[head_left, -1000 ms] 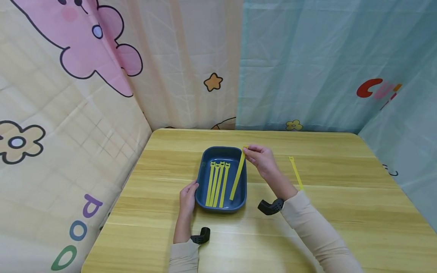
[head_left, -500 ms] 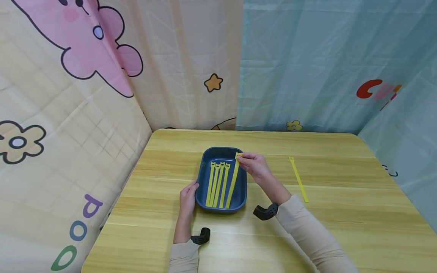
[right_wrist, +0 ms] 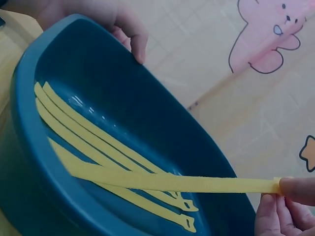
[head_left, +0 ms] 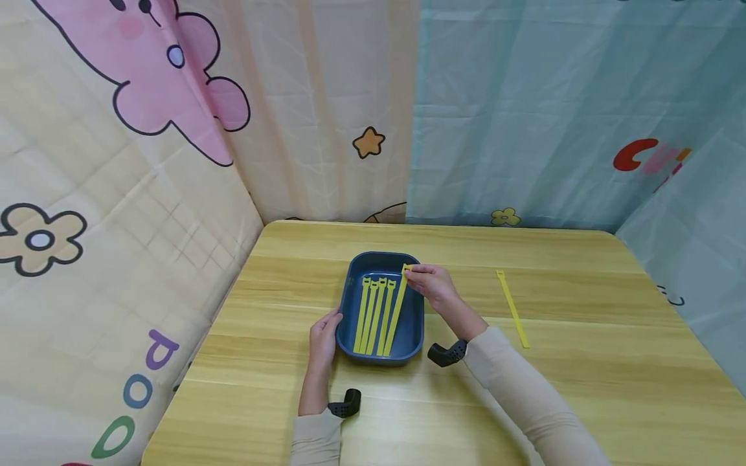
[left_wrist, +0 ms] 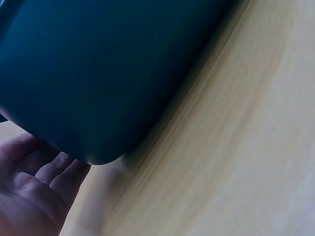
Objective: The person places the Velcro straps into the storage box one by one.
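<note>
A dark blue rectangular tray (head_left: 381, 360) with raised walls stands on the table, and my left hand (head_left: 322, 341) holds it at its left side. In the right wrist view, a left finger comes to the rim; the left wrist view shows fingers under the tray's corner. Between thumb and fingers, my right hand (head_left: 432, 285) pinches the slotted head of a yellow hook-and-loop cable tie (head_left: 399, 310). The held tie slants down into the tray, its tail near the bottom. Several more yellow cable ties (right_wrist: 103, 140) lie side by side inside, slotted heads toward the back.
Another yellow cable tie (head_left: 513, 309) lies on the wooden table (head_left: 583, 291), right of the tray. Printed curtains (head_left: 326, 129) stand behind the table and at both sides. A black wrist camera (head_left: 447, 355) sits on each wrist.
My right hand has moved left and slightly toward me, bringing the held cable tie over beside the others in the tray. The left hand keeps its place on the tray.
</note>
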A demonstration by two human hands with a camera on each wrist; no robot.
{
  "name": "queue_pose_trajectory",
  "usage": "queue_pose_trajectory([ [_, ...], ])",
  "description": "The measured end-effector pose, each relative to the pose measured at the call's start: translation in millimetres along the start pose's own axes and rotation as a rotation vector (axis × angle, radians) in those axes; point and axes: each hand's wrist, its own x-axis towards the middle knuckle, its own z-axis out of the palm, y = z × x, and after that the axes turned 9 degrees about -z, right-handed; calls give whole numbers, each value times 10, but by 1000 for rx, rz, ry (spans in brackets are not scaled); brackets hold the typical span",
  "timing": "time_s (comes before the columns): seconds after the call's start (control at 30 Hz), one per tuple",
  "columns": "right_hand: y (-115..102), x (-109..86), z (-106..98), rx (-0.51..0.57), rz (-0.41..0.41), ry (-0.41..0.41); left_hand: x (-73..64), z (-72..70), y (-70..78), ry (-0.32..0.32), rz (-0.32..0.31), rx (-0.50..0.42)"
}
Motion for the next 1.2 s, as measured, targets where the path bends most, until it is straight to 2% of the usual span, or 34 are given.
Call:
queue_pose_trajectory([
  [0.17, 68, 80, 9, -128, -50, -13, 7, 7, 20, -9, -10, -21],
  [0.33, 83, 132, 42, -228, -54, -20, 18, 2, 31, -8, -3, -23],
  [0.67, 59, 124, 148, -434, -115, 13, 8, 7, 30, 3, 4, -32],
  [1.0, 57, 125, 183, -553, -130, 34, 3, 10, 15, 6, -19, -30],
  [1.2, 33, 113, 202, -587, -131, 38, 4, 11, 16, 0, -20, -27],
])
